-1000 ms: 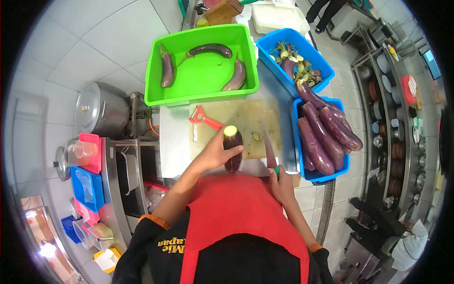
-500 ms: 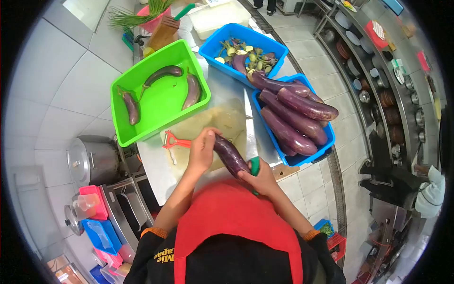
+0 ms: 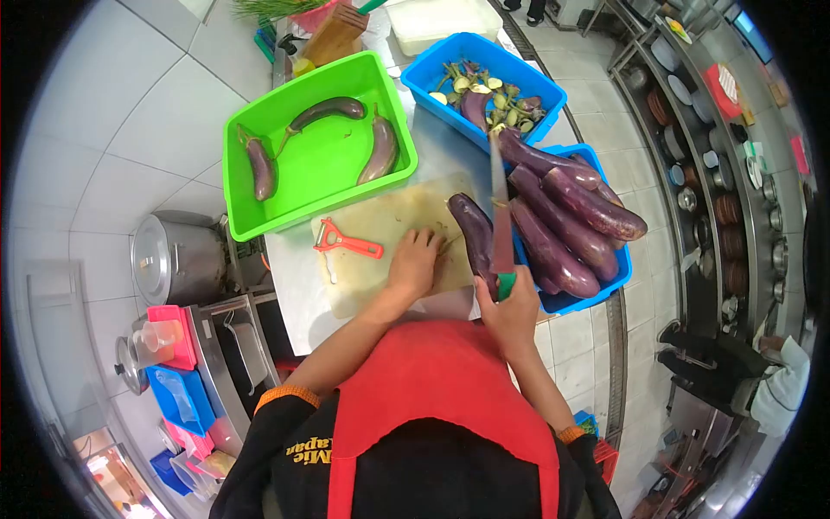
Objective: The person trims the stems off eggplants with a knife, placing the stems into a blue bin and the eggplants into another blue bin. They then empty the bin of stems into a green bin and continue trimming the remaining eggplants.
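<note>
My right hand [image 3: 512, 313] grips the green handle of a knife [image 3: 501, 208] whose long blade points away from me. The same hand also holds the lower end of a purple eggplant [image 3: 474, 232], which lies along the blade's left side. My left hand [image 3: 415, 264] rests on the cutting board [image 3: 372, 290] with its fingers slightly apart, beside small greenish scraps [image 3: 447, 244]. Left of that hand lies a red peeler [image 3: 350, 243], with a thin pale strip [image 3: 330, 266] below it.
A green tub [image 3: 324, 203] holds three eggplants at the back left. One blue tub [image 3: 424, 73] contains cut stem ends; another blue tub [image 3: 596, 298] is heaped with eggplants at the right. A wooden block [image 3: 341, 35] stands behind. Another person [image 3: 782, 381] is at far right.
My left hand has let go of the eggplant and moved down onto the board, clear of the peeler. My right hand has shifted right, carrying knife and eggplant together.
</note>
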